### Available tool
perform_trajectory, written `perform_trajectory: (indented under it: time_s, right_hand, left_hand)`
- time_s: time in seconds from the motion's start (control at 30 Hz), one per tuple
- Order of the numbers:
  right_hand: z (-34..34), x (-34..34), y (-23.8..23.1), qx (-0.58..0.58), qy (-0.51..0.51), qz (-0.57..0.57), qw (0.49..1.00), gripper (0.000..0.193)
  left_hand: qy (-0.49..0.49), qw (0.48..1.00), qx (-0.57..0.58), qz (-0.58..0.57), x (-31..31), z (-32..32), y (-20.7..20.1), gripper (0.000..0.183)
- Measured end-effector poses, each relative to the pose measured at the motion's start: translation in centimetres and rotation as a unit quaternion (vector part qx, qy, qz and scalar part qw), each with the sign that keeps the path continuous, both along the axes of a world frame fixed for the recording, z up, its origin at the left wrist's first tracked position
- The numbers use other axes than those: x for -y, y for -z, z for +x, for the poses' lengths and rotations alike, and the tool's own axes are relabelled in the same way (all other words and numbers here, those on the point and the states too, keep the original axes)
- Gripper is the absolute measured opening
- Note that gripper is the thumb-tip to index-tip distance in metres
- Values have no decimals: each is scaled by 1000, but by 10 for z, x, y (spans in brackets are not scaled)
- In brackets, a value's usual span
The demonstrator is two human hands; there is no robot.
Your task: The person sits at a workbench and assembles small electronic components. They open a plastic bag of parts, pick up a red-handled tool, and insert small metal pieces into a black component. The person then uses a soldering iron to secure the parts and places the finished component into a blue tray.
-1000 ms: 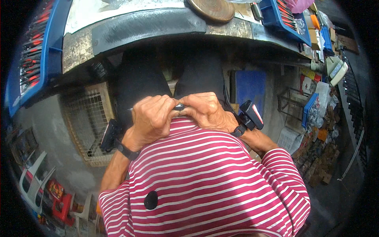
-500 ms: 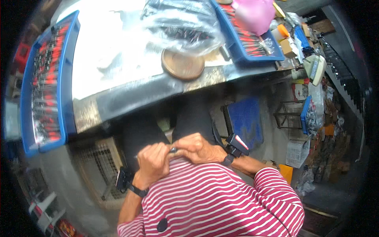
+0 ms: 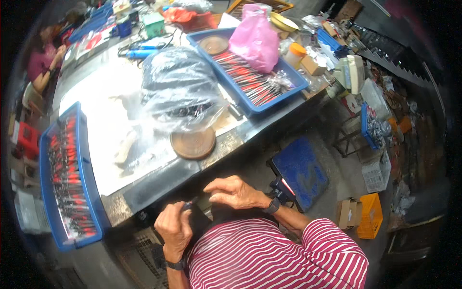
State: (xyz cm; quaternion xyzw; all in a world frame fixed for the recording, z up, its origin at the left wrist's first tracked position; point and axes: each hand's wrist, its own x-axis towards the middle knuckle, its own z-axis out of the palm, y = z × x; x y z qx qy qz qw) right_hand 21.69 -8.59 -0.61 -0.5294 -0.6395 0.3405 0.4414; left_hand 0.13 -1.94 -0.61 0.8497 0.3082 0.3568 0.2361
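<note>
My left hand is closed in front of my lap, its thumb and fingers pinching a small dark piece whose kind I cannot make out. My right hand is a short way to the right of it, fingers curved and thumb apart, with nothing visible between them. Both hands are just off the near edge of the workbench. On that edge, beyond them, lies a round wooden disc. Behind the disc sits a clear plastic bag with dark pieces inside.
A blue tray of slim red-and-black parts stands at the left; another blue tray holds similar parts and a pink bag. A blue platform is on the floor. Another person sits at the far left.
My hands were together at the small dark piece; now they are apart, the piece staying in my left hand. The view has tilted up, showing more of the bench.
</note>
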Motion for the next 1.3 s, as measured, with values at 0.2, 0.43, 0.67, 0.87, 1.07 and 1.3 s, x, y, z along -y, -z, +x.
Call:
perform_trajectory:
  time_s: [0.2, 0.43, 0.67, 0.87, 1.07, 1.3]
  right_hand:
    - [60, -5, -26, 70, 143, 12, 987, 21]
    - [130, -2, -40, 17, 264, 28, 964, 17]
    - [221, -17, -34, -2, 454, 147, 879, 11]
    - [270, -45, -12, 210, 556, 168, 786, 14]
    - [283, -61, -13, 331, 563, 123, 747, 31]
    - [298, -73, -15, 375, 519, 32, 767, 51]
  left_hand:
    - [-100, 993, 36, -52, -29, -14, -7, 14]
    - [-181, 982, 4, -44, -59, -17, -15, 16]
    - [-207, 975, -79, 30, -83, -4, 0, 18]
    - [-205, 962, -135, 121, -101, 2, 16, 24]
    - [-216, 955, -171, 109, -104, 9, 22, 24]
    - [-191, 960, -180, 97, -108, 15, 29, 22]
